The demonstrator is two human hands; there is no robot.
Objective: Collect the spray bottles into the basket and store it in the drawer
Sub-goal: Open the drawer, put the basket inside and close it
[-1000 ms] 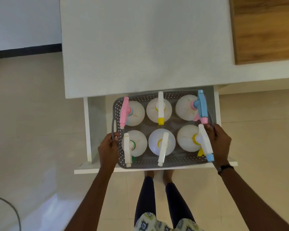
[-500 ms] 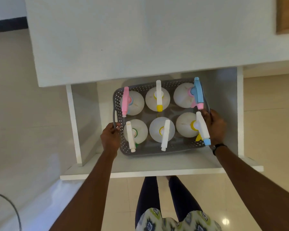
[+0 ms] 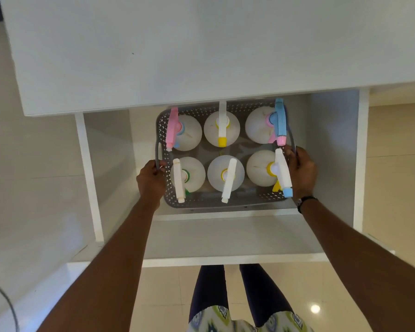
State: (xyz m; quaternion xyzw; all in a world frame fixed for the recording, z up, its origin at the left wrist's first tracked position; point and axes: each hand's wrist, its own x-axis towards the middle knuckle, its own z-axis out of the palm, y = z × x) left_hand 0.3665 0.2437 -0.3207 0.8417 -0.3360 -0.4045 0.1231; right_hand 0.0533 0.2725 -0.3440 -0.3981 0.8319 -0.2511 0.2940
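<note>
Head view: grey basket [image 3: 216, 207] with six spray bottles [image 3: 225, 173] sitting in open drawer [image 3: 225, 238], toward the back. Left hand [image 3: 151, 182] and right hand [image 3: 301, 173] curled around side handles. Storing step; next probably release, push drawer shut.

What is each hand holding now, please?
Left hand: closed on the left handle of the grey perforated plastic basket.
Right hand: closed on the basket's right handle.
</note>
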